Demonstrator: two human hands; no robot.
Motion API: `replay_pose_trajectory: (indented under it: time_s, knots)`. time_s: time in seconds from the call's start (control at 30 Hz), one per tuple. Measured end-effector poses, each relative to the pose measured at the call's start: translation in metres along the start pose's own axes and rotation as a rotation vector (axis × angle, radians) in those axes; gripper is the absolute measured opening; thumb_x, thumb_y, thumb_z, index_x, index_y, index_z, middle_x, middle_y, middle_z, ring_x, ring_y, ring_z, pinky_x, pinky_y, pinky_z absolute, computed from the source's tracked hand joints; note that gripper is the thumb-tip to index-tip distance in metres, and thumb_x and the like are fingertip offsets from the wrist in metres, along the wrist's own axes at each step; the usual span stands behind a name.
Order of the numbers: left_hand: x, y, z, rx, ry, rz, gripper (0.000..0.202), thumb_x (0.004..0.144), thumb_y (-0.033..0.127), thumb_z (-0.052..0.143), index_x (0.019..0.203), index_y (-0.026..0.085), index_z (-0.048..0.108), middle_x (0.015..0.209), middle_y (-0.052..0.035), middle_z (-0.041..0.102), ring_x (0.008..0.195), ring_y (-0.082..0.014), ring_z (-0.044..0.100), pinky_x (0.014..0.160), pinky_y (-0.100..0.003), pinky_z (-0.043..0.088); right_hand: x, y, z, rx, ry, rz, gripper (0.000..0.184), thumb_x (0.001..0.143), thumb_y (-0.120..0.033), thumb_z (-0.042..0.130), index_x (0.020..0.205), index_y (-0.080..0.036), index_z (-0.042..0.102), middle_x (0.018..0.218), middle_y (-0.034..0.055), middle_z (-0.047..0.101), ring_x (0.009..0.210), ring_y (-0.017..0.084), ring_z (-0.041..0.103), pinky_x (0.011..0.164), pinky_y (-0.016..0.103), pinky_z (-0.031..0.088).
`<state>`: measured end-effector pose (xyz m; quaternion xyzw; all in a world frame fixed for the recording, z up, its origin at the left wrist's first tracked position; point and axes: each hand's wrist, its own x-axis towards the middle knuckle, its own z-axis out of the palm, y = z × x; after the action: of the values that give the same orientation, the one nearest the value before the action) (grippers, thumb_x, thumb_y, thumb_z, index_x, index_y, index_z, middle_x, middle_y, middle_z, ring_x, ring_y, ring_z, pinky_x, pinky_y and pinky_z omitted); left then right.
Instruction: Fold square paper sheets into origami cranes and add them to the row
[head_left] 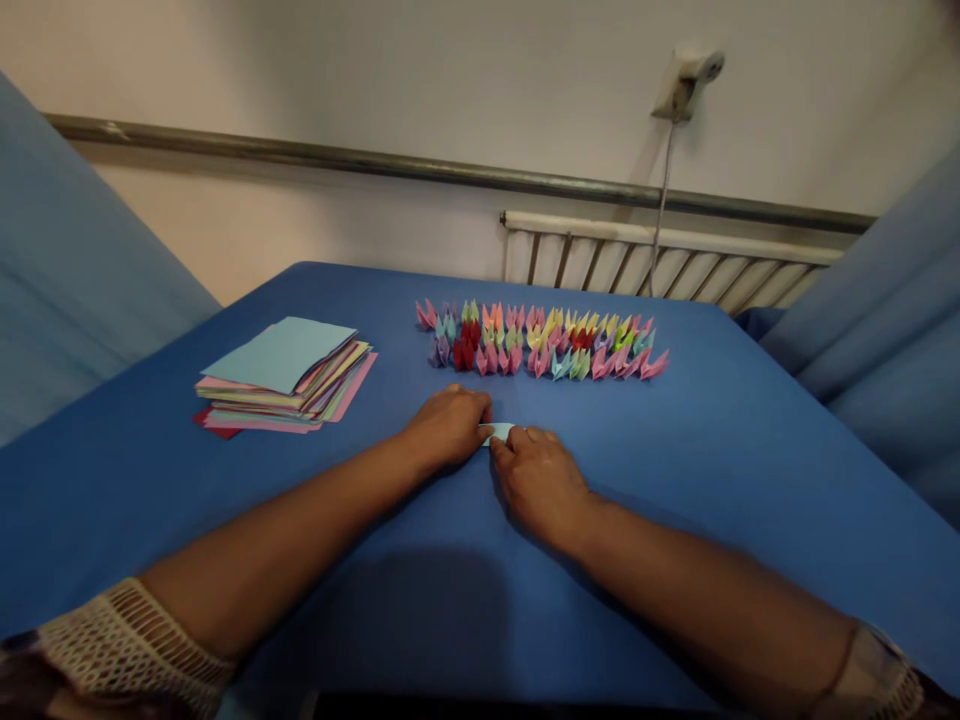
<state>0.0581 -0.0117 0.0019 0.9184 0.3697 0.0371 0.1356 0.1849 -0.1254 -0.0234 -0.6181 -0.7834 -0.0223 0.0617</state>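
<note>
One pale-blue paper (496, 433): my left hand (454, 425) and right hand (541, 482) grasp opposite ends. I should align edges, pressing evenly.

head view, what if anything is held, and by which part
A small pale-blue paper piece: the left hand has its left end, the right hand its right end. Pinched or just pressed: unclear.

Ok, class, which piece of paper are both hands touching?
The small pale blue piece lying between the left hand and the right hand. The similarly coloured top sheet lies on the stack, untouched; the folded figures stand in rows beyond.
</note>
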Motion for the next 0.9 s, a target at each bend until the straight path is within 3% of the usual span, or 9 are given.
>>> replay_pose_trajectory:
  time_s: [0.13, 0.23, 0.3, 0.4, 0.5, 0.6, 0.7, 0.8, 0.9]
  knots:
    - [0.005, 0.005, -0.007, 0.008, -0.062, -0.034, 0.018, 0.073, 0.02, 0.06, 0.089, 0.022, 0.067, 0.074, -0.0047, 0.066, 0.078, -0.0241, 0.055, 0.068, -0.03, 0.035, -0.001, 0.0, 0.0, 0.029, 0.03, -0.007, 0.034, 0.09, -0.012, 0.041, 0.116, -0.013, 0.062, 0.097, 0.0123, 0.061, 0.089, 0.027, 0.053, 0.077, 0.04, 0.04]
    - [0.003, 0.006, -0.009, -0.015, -0.119, -0.049, 0.009, 0.071, 0.018, 0.059, 0.076, 0.022, 0.066, 0.068, -0.0023, 0.064, 0.069, -0.0201, 0.054, 0.067, -0.029, 0.035, 0.0, 0.001, 0.001, 0.065, 0.047, -0.013, 0.032, 0.092, -0.013, 0.039, 0.111, -0.015, 0.065, 0.098, 0.0122, 0.062, 0.091, 0.026, 0.053, 0.078, 0.039, 0.04]
    - [-0.002, 0.004, -0.007, -0.06, -0.08, -0.028, 0.006, 0.072, 0.019, 0.059, 0.069, 0.021, 0.064, 0.066, -0.0016, 0.063, 0.065, -0.0185, 0.052, 0.066, -0.029, 0.035, 0.002, 0.002, 0.003, 0.107, 0.069, -0.017, 0.033, 0.094, -0.015, 0.037, 0.111, -0.016, 0.065, 0.1, 0.0118, 0.063, 0.094, 0.026, 0.054, 0.08, 0.039, 0.042]
    - [-0.009, -0.001, 0.001, -0.195, 0.066, -0.015, 0.011, 0.077, 0.027, 0.059, 0.071, 0.02, 0.064, 0.069, -0.0023, 0.063, 0.068, -0.0186, 0.053, 0.065, -0.029, 0.036, 0.004, 0.006, 0.008, 0.232, 0.11, -0.016, 0.031, 0.095, -0.019, 0.041, 0.114, -0.016, 0.065, 0.106, 0.0111, 0.063, 0.098, 0.025, 0.055, 0.085, 0.039, 0.044]
    - [-0.012, -0.004, 0.01, -0.471, 0.156, -0.086, 0.014, 0.078, 0.031, 0.06, 0.075, 0.019, 0.065, 0.069, -0.0002, 0.062, 0.064, -0.0158, 0.053, 0.061, -0.027, 0.037, 0.008, 0.012, 0.015, 0.45, 0.198, -0.016, 0.027, 0.094, -0.021, 0.046, 0.113, -0.016, 0.064, 0.109, 0.0106, 0.062, 0.1, 0.022, 0.057, 0.089, 0.035, 0.046]
    - [-0.011, -0.002, 0.015, -0.871, 0.251, -0.19, 0.016, 0.073, 0.033, 0.066, 0.072, 0.017, 0.062, 0.065, 0.0026, 0.057, 0.058, -0.0118, 0.049, 0.058, -0.024, 0.037, 0.016, 0.018, 0.022, 0.716, 0.391, 0.009, 0.02, 0.092, -0.022, 0.049, 0.101, -0.02, 0.066, 0.103, 0.0073, 0.062, 0.095, 0.018, 0.059, 0.087, 0.032, 0.047]
    - [-0.012, 0.002, 0.015, -1.29, 0.287, -0.257, 0.024, 0.067, 0.034, 0.074, 0.074, 0.016, 0.06, 0.064, 0.0045, 0.055, 0.054, -0.009, 0.048, 0.055, -0.022, 0.038, 0.033, 0.021, 0.027, 0.931, 0.543, 0.177, 0.01, 0.085, -0.027, 0.058, 0.081, -0.02, 0.064, 0.087, 0.0035, 0.061, 0.082, 0.017, 0.059, 0.078, 0.031, 0.049]
    - [-0.016, 0.002, 0.013, -1.564, 0.253, -0.254, 0.03, 0.063, 0.03, 0.081, 0.077, 0.016, 0.059, 0.069, 0.0039, 0.058, 0.059, -0.0089, 0.055, 0.061, -0.023, 0.045, 0.051, 0.02, 0.03, 1.274, 0.562, 0.375, 0.02, 0.076, -0.036, 0.067, 0.072, -0.02, 0.056, 0.066, -0.0025, 0.056, 0.061, 0.013, 0.053, 0.061, 0.027, 0.046]
    - [-0.018, -0.005, 0.011, -1.639, 0.217, -0.235, 0.029, 0.063, 0.026, 0.083, 0.078, 0.015, 0.06, 0.075, 0.0021, 0.062, 0.066, -0.0093, 0.06, 0.069, -0.024, 0.049, 0.063, 0.019, 0.03, 1.603, 0.495, 0.387, 0.033, 0.063, -0.042, 0.077, 0.079, -0.02, 0.058, 0.063, -0.0039, 0.06, 0.058, 0.012, 0.055, 0.058, 0.026, 0.044]
